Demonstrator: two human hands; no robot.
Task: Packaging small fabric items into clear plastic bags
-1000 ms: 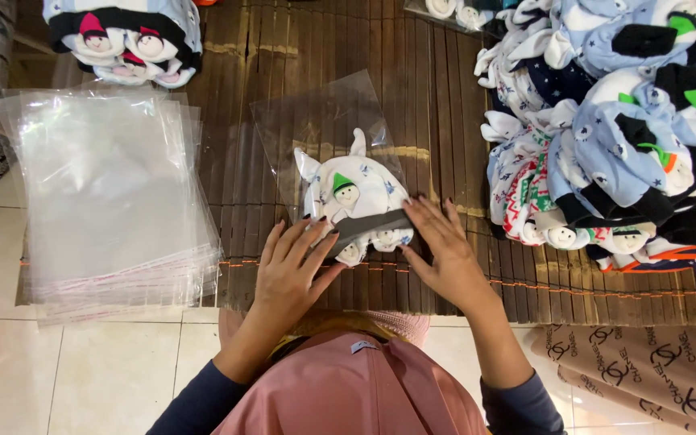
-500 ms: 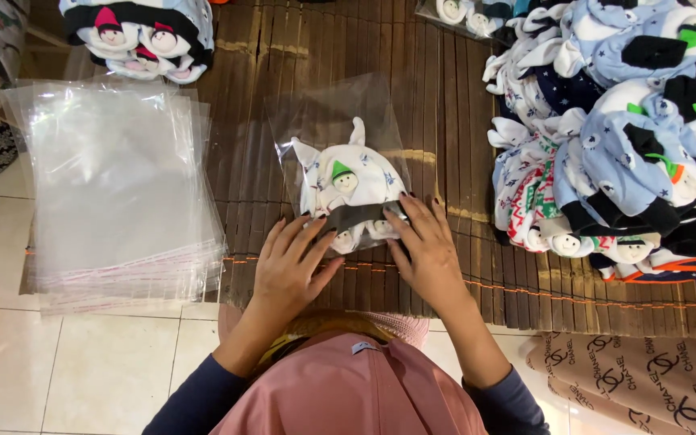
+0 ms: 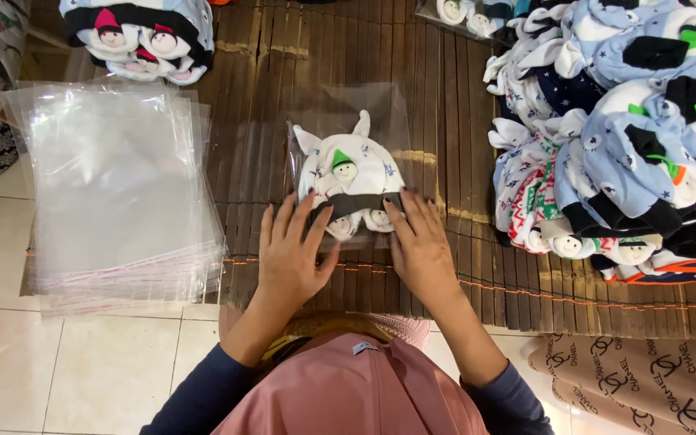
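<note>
Dark slatted bamboo mat (image 3: pixel 348 48) over pale floor tiles (image 3: pixel 82 370); left hand (image 3: pixel 292 250) and right hand (image 3: pixel 420 246), fingers spread flat, pressing bagged baby hat (image 3: pixel 348 181)

A stack of clear bags (image 3: pixel 114 193) lies left; piled hats (image 3: pixel 630 137) right.

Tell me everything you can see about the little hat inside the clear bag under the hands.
The baby hat is white soft-looking fabric with small prints, two pointed ears on top, a dark band near its lower edge and small doll faces, one green-capped. It lies flat inside a clear plastic bag on the dark slatted mat. The left hand and right hand press fingertips on its lower edge.
</note>
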